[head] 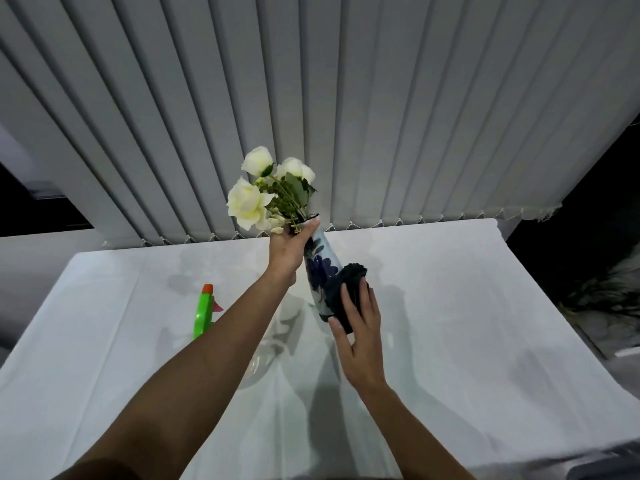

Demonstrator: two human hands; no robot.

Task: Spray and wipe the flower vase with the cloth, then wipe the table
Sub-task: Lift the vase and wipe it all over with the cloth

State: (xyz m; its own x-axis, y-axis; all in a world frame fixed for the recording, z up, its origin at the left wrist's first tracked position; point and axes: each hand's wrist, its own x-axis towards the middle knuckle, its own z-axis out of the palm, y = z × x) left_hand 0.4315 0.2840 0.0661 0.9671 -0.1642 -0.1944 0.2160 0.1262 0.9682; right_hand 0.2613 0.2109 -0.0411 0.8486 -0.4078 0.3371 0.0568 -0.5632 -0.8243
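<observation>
Both forearms enter from 6 o'clock, bare. Left hand [287, 249] is closed around the neck of the vase [320, 268], thumb up at the rim, holding it off the table [485, 306] and tilted toward 11 o'clock. Vase is white with a dark blue floral pattern, roughly frame centre. White roses [254, 192] with green leaves stick out of its mouth at 11 o'clock. Right hand [360, 336] presses a dark cloth [343, 292] against the vase's lower body, fingers spread flat over it, thumb curled under, so it's gripping the cloth. Green spray bottle [203, 315] with orange nozzle stands at 9 o'clock, partly hidden behind the left forearm. White tablecloth covers the table. Vertical blinds [311, 98] fill 12 o'clock.
</observation>
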